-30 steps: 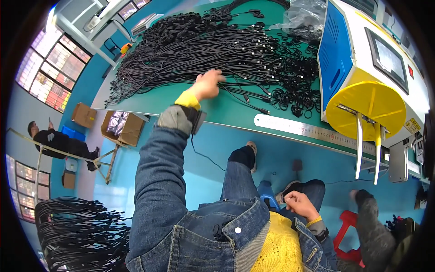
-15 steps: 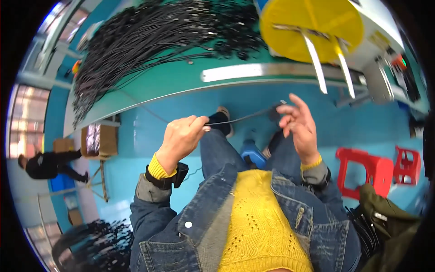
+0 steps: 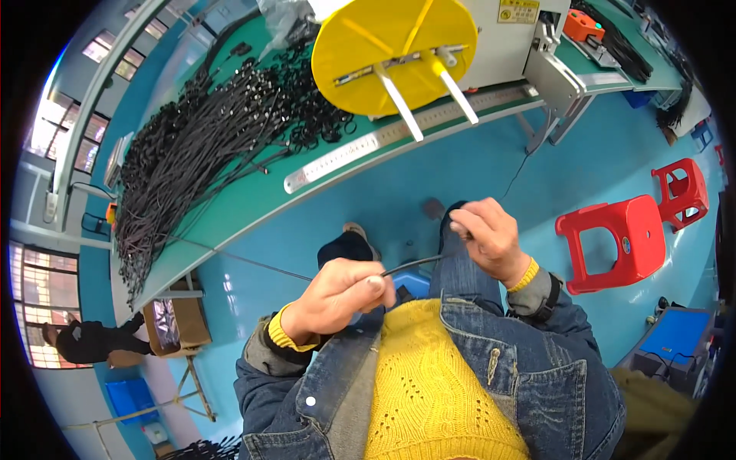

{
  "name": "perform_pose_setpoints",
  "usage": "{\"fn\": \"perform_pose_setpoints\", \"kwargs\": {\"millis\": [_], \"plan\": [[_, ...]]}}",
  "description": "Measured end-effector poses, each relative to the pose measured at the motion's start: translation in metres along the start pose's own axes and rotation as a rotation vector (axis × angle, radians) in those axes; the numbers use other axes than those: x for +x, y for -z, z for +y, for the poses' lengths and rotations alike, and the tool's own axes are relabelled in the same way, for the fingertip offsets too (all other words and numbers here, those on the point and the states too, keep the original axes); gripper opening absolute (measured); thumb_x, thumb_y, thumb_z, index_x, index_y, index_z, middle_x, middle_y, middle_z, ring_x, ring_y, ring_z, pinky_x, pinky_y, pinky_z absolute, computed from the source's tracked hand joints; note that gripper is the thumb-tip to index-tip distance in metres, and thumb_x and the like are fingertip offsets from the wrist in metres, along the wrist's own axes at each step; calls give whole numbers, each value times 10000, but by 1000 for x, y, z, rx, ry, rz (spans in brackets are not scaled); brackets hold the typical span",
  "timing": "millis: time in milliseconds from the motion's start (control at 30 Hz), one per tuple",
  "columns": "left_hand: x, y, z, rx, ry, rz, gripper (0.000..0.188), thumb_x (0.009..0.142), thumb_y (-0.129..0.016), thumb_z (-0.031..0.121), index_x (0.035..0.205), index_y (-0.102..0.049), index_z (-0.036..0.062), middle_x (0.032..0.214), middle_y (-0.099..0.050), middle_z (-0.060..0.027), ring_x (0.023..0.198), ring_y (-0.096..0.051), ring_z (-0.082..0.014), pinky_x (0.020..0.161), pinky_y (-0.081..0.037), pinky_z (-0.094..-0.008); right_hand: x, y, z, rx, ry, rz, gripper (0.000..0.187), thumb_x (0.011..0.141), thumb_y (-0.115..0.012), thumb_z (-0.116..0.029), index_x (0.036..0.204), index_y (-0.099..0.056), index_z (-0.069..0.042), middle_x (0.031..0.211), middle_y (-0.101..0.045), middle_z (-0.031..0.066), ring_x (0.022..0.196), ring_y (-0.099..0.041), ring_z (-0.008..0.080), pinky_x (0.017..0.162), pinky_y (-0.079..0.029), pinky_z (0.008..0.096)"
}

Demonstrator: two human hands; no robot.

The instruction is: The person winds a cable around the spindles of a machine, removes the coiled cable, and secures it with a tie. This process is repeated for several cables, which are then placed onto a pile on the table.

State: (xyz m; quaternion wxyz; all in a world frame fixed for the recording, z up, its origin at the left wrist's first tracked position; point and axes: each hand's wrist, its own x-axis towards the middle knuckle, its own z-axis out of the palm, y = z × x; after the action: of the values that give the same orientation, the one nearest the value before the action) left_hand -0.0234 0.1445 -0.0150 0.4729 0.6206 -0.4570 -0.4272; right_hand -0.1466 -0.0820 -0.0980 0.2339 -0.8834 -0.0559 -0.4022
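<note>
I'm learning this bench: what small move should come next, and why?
Probably draw the black cable clear of the green table: it runs between the left hand and right hand, and its other length seems to trail back over the table's edge.

Head cam only: left fisheye of the side-by-side pair, worn on the head, looking steeply down and slightly forward. Yellow sweater (image 3: 429,376) is close, bottom centre. Left hand (image 3: 341,299) and right hand (image 3: 491,239) sit near, mid-frame. Green table (image 3: 222,207) is farther out, bowed across the top. Room wraps both sides; window (image 3: 47,284) far left, black rim around.
</note>
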Motion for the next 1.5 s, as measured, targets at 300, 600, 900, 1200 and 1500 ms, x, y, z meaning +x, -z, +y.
{"fn": "perform_pose_setpoints", "kwargs": {"millis": [300, 600, 900, 1200, 1500], "plan": [[85, 4, 63, 462, -432, 553, 181, 857, -549, 71, 1012, -605, -4, 678, -538, -17, 591, -464, -70, 546, -403, -222, 77, 42, 17, -242, -96, 75, 461, 695, -600, 54, 1131, -472, -27, 768, -570, 106, 667, -555, 260, 583, -459, 315], [136, 40, 20, 279, -471, 830, 199, 844, -591, 94, 1016, -624, -3, 804, -627, -60, 662, -541, -93, 599, -433, -206, 115, 3, 60, -256, 22, 414, 139, 707, -637, -16, 834, -584, -26, 697, -548, 91, 621, -551, 275, 555, -457, 342], [143, 52, 10, 180, -380, 910, 164, 824, -597, 47, 967, -647, -15, 717, -621, -36, 557, -512, -58, 508, -411, -179, 139, -37, 83, -229, -203, 407, 80, 725, -633, -86, 778, -608, -31, 644, -551, 114, 577, -559, 277, 530, -454, 350], [144, 52, -3, 109, -447, 877, 196, 810, -604, 33, 999, -644, -3, 650, -591, -1, 505, -479, -37, 460, -386, -172, 88, -29, 71, 66, -427, 311, 102, 766, -592, -92, 798, -598, 6, 666, -596, 151, 565, -594, 248, 529, -458, 298], [136, 50, -7, 233, -454, 907, 224, 830, -570, 42, 1043, -632, 11, 650, -579, -7, 500, -449, -42, 453, -356, -188, -18, -24, 40, 221, -677, -32, 149, 768, -574, -162, 748, -607, -18, 677, -598, 167, 650, -592, 335, 589, -472, 375]]}}
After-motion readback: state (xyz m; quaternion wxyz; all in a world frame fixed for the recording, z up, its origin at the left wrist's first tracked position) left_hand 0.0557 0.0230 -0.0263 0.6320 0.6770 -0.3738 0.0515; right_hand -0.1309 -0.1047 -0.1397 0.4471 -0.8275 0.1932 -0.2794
